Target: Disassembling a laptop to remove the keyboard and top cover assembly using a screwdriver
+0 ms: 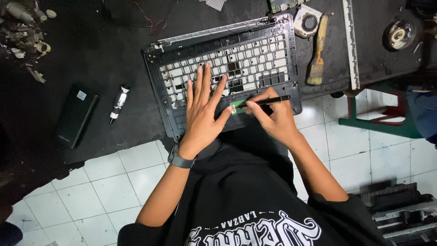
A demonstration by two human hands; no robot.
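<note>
Dark matting is covering the workbench [114, 54], which is standing over a white tiled floor [114, 182], and a stripped laptop keyboard frame [227, 64] is lying on the bench edge nearest the person, underside up, its long axis running left to right and tilting slightly up toward the right. The left hand [202, 111] is pressing flat on the frame, fingers spread apart and gripping nothing, serving as a brace. The right hand [273, 116] is closing its fingers together around a slim black tool [266, 101], held like a pen; the tool is lying nearly level, its long axis left to right, its working tip pointing left toward a small green circuit board [237, 108] seated at the frame's near edge between the two hands. In my judgement the step in hand is working at that small board with the tool tip, either prying or loosening it; the tip's exact contact cannot be told. The next move appears to call for steady downward bracing from the left hand and light, controlled pressure at the tip so the board is not cracked. Also lying on the bench: a black power bank [76, 114], a small electric screwdriver [119, 103], a paintbrush [317, 52] and a cooling fan [307, 20].
</note>
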